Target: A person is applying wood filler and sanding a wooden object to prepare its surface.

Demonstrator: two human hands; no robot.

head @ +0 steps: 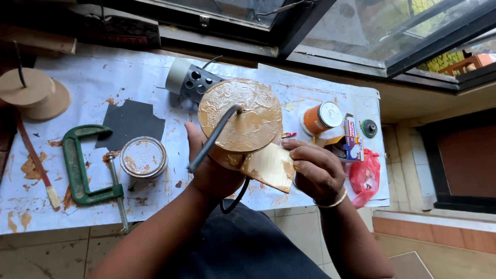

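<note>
Above the lap of the person, near the front edge of the white paper sheet (103, 77) that covers the worktop, both hands work on one piece. The left hand (209, 168) is closed around the underside of a round wooden disc (243, 113) that is covered with brown paste; a bent dark cable (212, 140) comes out from the middle of the disc. The right hand (315, 170) pinches a flat tan scraper card (268, 165) between thumb and fingers, and the card touches the lower rim of the disc.

To the left on the sheet, an open paste tin (143, 156) stands just beside a green clamp (80, 165), and a dark sandpaper piece (129, 121) lies behind them with bare paper around it. Two plain wooden discs (33, 93) sit at the far left edge. Behind the held disc lies a grey lamp holder (194, 80).

At the right side, an orange tin (321, 118) lies tilted, then a small open cardboard box (349, 139) in white, red and blue, and a red plastic bag (366, 175) hangs over the corner of the sheet. Below the front edge is a tiled floor (62, 253).
</note>
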